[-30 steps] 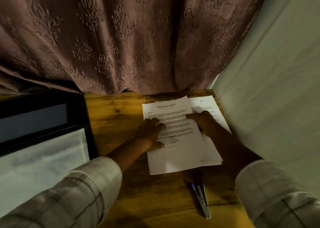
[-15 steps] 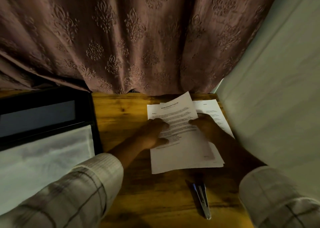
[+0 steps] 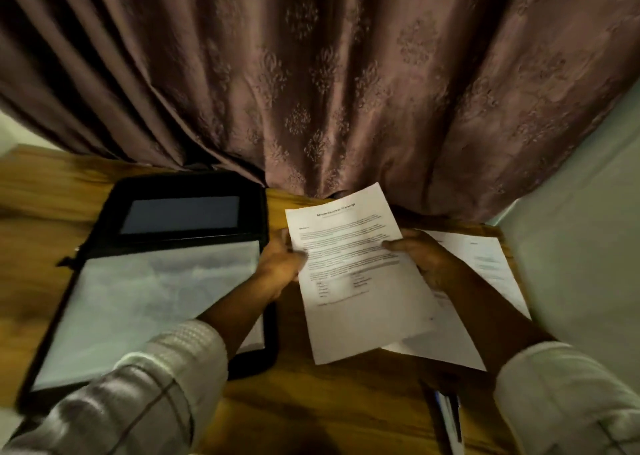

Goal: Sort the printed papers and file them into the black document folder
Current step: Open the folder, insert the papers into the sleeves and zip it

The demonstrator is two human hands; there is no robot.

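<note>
A printed sheet [image 3: 356, 281] is lifted off the wooden desk, tilted, its top corner pointing toward the curtain. My left hand [image 3: 282, 264] pinches its left edge and my right hand [image 3: 426, 259] pinches its right edge. Under and right of it more printed papers [image 3: 485, 264] lie flat on the desk. The black document folder [image 3: 166, 267] lies open at the left, a clear plastic sleeve [image 3: 138, 299] over its lower half and a dark pocket in its upper half.
A pen [image 3: 446, 416] lies on the wooden desk [image 3: 329, 413] near the front edge, right of centre. A patterned mauve curtain [image 3: 329, 91] hangs behind the desk. A pale wall [image 3: 581, 247] closes the right side.
Both hands have raised the top sheet off the pile, where they earlier pressed on it. The view has swung left, so the whole folder now shows.
</note>
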